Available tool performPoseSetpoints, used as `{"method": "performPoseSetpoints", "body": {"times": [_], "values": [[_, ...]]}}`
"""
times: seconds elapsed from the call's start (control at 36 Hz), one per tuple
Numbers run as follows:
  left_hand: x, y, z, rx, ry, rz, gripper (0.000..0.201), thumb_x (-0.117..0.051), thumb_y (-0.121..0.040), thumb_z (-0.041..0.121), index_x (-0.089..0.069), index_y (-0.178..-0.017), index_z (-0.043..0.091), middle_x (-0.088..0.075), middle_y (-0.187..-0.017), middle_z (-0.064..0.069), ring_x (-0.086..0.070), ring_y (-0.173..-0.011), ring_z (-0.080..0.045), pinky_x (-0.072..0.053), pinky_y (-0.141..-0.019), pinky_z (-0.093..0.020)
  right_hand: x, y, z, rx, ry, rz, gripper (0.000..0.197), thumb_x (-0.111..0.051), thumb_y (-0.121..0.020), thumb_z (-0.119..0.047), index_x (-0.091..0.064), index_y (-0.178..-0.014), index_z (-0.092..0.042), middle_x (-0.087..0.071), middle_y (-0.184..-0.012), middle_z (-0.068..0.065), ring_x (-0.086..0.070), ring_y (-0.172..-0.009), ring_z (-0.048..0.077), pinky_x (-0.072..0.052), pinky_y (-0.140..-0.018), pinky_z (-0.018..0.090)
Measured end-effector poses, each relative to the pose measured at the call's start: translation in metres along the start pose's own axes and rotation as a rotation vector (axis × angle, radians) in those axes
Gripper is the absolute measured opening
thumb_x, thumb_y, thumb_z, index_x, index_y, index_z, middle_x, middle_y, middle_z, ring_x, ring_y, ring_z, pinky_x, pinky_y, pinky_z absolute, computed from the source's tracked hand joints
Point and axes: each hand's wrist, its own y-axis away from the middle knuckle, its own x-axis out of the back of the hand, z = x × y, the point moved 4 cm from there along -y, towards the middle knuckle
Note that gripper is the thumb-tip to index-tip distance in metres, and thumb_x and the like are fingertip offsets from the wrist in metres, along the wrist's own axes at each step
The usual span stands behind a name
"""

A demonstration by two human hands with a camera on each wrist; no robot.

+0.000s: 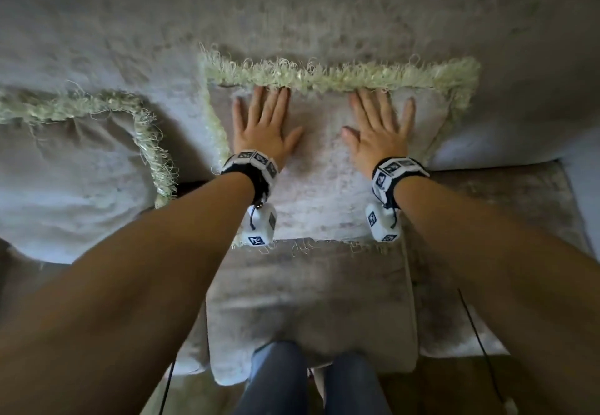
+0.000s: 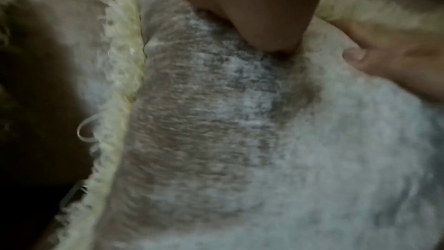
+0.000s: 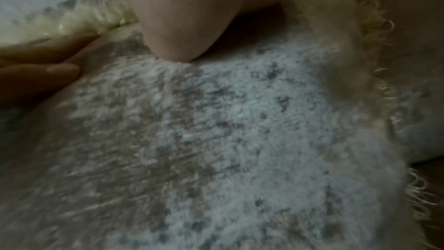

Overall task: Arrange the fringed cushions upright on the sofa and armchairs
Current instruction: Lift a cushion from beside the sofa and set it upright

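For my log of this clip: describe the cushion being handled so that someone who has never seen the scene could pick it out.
Start at the grey sofa backrest. Leaning against it, over the middle seat pad, is the fringed cushion. Unlike the other fringed cushion to its left, it has the left hand and right hand pressed flat on its face.

A pale grey-beige fringed cushion (image 1: 324, 168) stood leaning against the sofa back (image 1: 292, 8) at the centre of the frame, its lower edge on the seat. Its face was a mottled, fuzzy pile, and a shaggy cream-yellow fringe (image 1: 341, 77) ran along its top and down both sides. A second fringed cushion (image 1: 65, 171) of the same cloth and trim sat at the left edge of the frame, slumped and creased, also against the back.
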Motion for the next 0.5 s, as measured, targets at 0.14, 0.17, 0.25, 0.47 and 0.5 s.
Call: {"method": "performPoseSetpoints", "body": {"times": [0.14, 0.17, 0.25, 0.47, 0.5], "values": [[0.009, 0.019, 0.016, 0.169, 0.173, 0.110, 0.066, -0.015, -0.098, 0.048, -0.001, -0.154, 0.017, 0.004, -0.162, 0.001, 0.006, -0.149, -0.023, -0.002, -0.118, -0.057, 0.004, 0.025, -0.024, -0.111, -0.138, 0.148, 0.063, -0.025, -0.100, -0.045, -0.006, -0.156, -0.022, -0.004, -0.164, 0.001, -0.001, -0.151, 0.023, 0.004, -0.115, 0.064], [0.010, 0.025, 0.023, 0.163, 0.200, 0.152, 0.064, -0.019, -0.098, 0.042, -0.002, -0.154, 0.015, 0.005, -0.162, -0.002, 0.005, -0.149, -0.024, -0.003, -0.118, -0.057, 0.004, 0.032, -0.034, -0.069, -0.151, 0.186, 0.063, -0.028, -0.100, -0.043, -0.005, -0.155, -0.022, -0.005, -0.163, 0.004, -0.004, -0.151, 0.024, 0.005, -0.115, 0.063], [-0.004, 0.049, 0.053, -0.081, 0.203, 0.217, 0.061, -0.028, -0.098, 0.033, -0.009, -0.153, 0.013, 0.000, -0.160, -0.002, -0.005, -0.149, -0.026, -0.007, -0.118, -0.058, -0.006, 0.051, -0.055, 0.147, -0.171, 0.259, 0.060, -0.034, -0.099, -0.039, -0.009, -0.153, -0.026, -0.008, -0.161, 0.001, -0.008, -0.149, 0.021, 0.007, -0.113, 0.062], [-0.067, 0.037, 0.034, -0.137, 0.038, 0.097, 0.060, -0.022, -0.101, 0.048, -0.010, -0.154, 0.022, -0.010, -0.161, 0.003, -0.008, -0.149, -0.018, -0.007, -0.121, -0.044, -0.069, 0.046, -0.010, 0.156, 0.036, 0.074, 0.056, -0.025, -0.104, -0.042, -0.005, -0.155, -0.032, -0.001, -0.163, -0.013, 0.000, -0.150, 0.012, -0.002, -0.119, 0.054], [-0.064, 0.038, 0.036, -0.143, 0.045, 0.111, 0.060, -0.023, -0.101, 0.047, -0.010, -0.154, 0.022, -0.010, -0.161, 0.003, -0.008, -0.149, -0.019, -0.008, -0.121, -0.045, -0.066, 0.048, -0.013, 0.161, 0.030, 0.085, 0.056, -0.024, -0.104, -0.041, -0.005, -0.156, -0.031, 0.000, -0.163, -0.012, 0.000, -0.150, 0.013, -0.005, -0.118, 0.055]]}}
